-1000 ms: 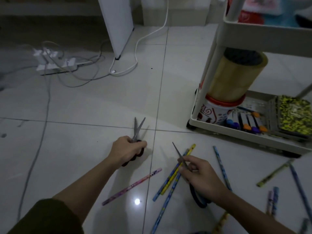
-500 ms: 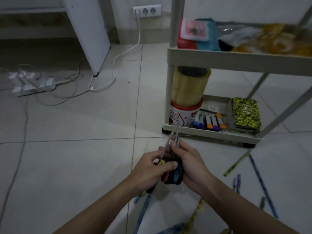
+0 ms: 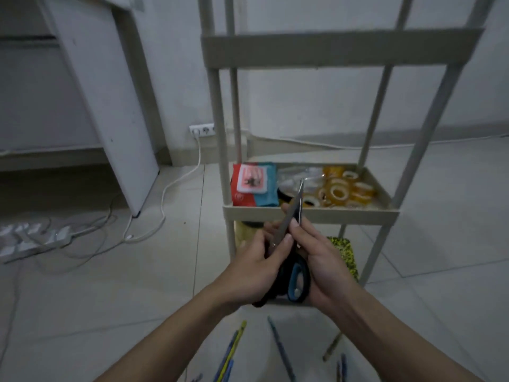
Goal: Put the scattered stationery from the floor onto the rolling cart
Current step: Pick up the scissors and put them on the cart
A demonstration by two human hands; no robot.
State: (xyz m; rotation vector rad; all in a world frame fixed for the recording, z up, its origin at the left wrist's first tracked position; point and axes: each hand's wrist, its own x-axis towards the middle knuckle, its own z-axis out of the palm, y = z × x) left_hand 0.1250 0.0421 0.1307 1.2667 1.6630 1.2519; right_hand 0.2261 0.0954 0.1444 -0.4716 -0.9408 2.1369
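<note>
Two pairs of scissors point(image 3: 294, 216) are held together, blades up, in front of the rolling cart point(image 3: 311, 212). One has black handles, the other blue ones point(image 3: 296, 279). My left hand point(image 3: 256, 267) grips them from the left, thumb along the blades. My right hand point(image 3: 322, 260) holds them from the right, its fingers pinching the blades. The blade tips reach the cart's middle shelf. Several pencils point(image 3: 281, 351) lie on the floor below my arms.
The cart's middle shelf carries a red and blue packet point(image 3: 254, 186) and several tape rolls point(image 3: 341, 193). A yellow-black notebook point(image 3: 345, 252) lies on the bottom shelf. A power strip point(image 3: 30, 241) with cables sits on the floor at left, beside a white panel point(image 3: 110, 111).
Both hands have risen with the scissors from near the bottom shelf to the middle shelf. The view has tilted up, showing the cart's upper frame.
</note>
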